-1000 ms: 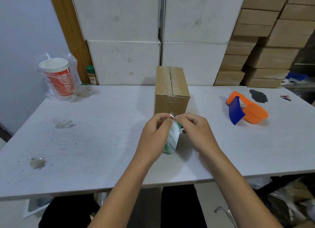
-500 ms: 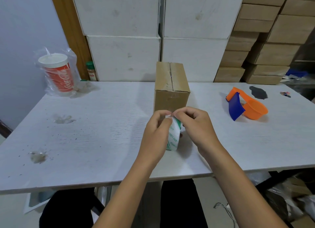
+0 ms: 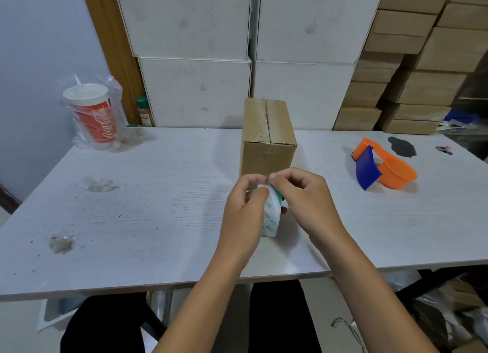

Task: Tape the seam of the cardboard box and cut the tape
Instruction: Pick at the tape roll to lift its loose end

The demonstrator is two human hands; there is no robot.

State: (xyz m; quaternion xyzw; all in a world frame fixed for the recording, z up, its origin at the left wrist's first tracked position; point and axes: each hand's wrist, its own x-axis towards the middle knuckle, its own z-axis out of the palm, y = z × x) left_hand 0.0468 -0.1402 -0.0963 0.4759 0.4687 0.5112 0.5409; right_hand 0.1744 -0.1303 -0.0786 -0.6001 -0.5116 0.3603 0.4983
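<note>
A packing or storage room: stacked white cartons (image 3: 195, 22) and brown cartons (image 3: 412, 62) line the wall behind a worktable (image 3: 158, 194).

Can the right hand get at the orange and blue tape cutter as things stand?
Probably not yet: the right hand is busy on the tape roll with the left hand. Bare table lies between it and the tape cutter.

Soft, even indoor light, faint shadows on the table (image 3: 158, 194), wide-angle bending at the edges.
</note>
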